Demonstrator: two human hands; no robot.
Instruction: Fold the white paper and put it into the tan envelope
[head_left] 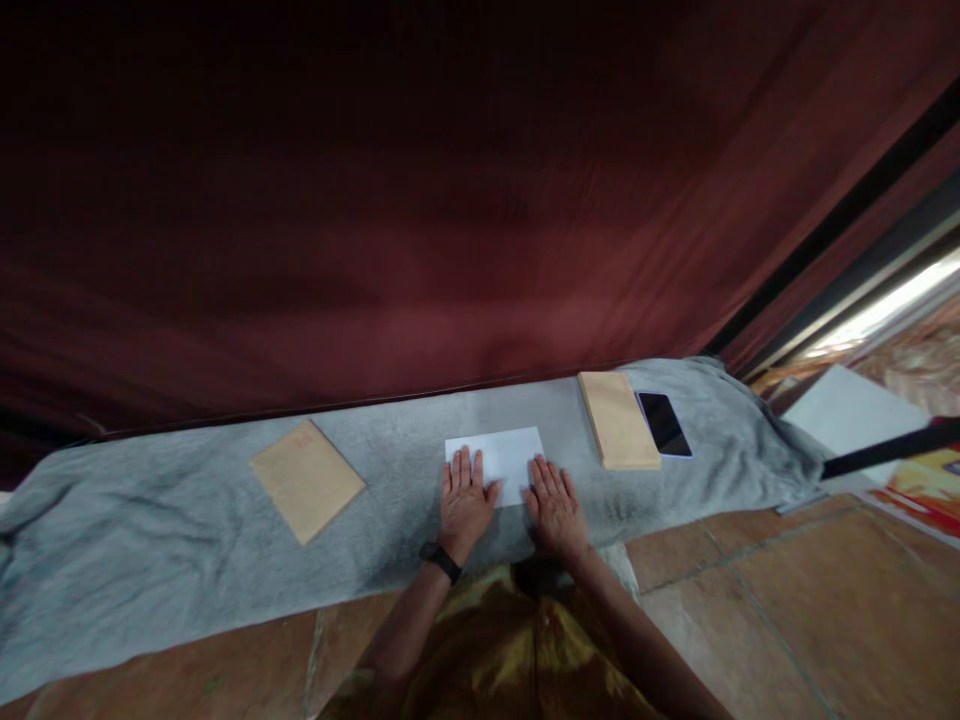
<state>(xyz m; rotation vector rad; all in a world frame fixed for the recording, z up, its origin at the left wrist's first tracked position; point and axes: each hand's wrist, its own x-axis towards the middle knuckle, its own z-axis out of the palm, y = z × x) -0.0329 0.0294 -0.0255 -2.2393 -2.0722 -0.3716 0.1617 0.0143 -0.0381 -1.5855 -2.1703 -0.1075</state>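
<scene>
A white sheet of paper [508, 458] lies flat on the grey cloth in front of me. My left hand [466, 500] rests on its left part, fingers stretched out and palm down; a dark band circles that wrist. On the right part of the sheet, my right hand [556, 505] lies flat too, with its fingers extended over the edge. Off to the left lies a brown envelope [307, 485] with faint red print near its upper corner. Over on the right sits a stack of brown envelopes [621, 420].
A smartphone [664, 424] lies right beside the envelope stack. The grey cloth [405, 440] covers a long narrow surface against a dark red panel [465, 250]. Tiled floor [750, 600] runs along the near side. At far right are a white board [851, 415] and a dark bar [892, 447].
</scene>
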